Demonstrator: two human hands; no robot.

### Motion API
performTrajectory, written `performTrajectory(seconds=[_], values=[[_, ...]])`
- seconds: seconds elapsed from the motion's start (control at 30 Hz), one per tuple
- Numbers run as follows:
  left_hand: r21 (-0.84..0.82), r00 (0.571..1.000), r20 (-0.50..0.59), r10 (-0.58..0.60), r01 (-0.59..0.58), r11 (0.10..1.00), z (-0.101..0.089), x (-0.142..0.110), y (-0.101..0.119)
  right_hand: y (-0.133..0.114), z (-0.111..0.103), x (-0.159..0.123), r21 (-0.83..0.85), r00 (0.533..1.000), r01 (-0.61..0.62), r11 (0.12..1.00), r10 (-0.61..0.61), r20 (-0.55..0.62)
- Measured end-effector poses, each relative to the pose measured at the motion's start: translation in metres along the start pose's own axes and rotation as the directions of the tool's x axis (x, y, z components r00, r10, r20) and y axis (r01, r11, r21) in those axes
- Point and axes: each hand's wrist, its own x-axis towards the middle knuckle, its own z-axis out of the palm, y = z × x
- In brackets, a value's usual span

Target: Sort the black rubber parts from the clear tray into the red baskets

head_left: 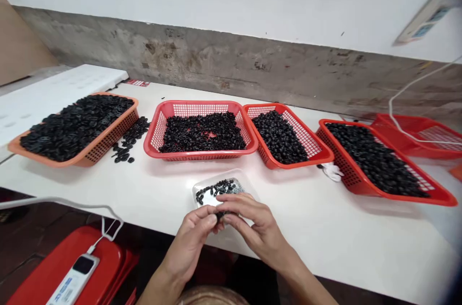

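My left hand (197, 230) and my right hand (254, 218) meet at the table's front edge, fingers closed around a small black part (219, 215). The fingers cover most of it, so its exact kind does not show. Just beyond them lies a shallow white tray (197, 190) holding loose black cylindrical pieces (218, 188) and some small shiny metal bits (238, 187). My right fingers reach over the tray's near side.
Behind the tray stand a red basket (153, 144) of black rings, another red basket (321, 153) and a third (390, 194) at right. An orange basket (92, 153) of flat black parts is at left, loose pieces (130, 139) beside it. A power bank (77, 276) rests on a red stool (54, 259).
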Motion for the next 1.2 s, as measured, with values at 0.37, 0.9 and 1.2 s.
performTrajectory(seconds=[0.37, 0.9, 1.2], values=[[0.062, 1.0, 0.003, -0.017, 0.016, 0.998, 0.005, 0.002, -0.001, 0.008, 0.011, -0.001, 0.311, 0.995, -0.084, 0.947, 0.097, -0.026], [0.21, 0.976, -0.128, 0.174, -0.145, 0.967, 0.006, 0.006, -0.013, 0.005, 0.041, -0.009, -0.65, 0.971, 0.091, 0.754, -0.213, -0.112], [0.329, 0.974, -0.079, 0.211, -0.174, 0.928, -0.002, 0.007, -0.013, 0.009, 0.029, 0.003, -0.697, 0.96, 0.198, 0.689, -0.279, -0.004]])
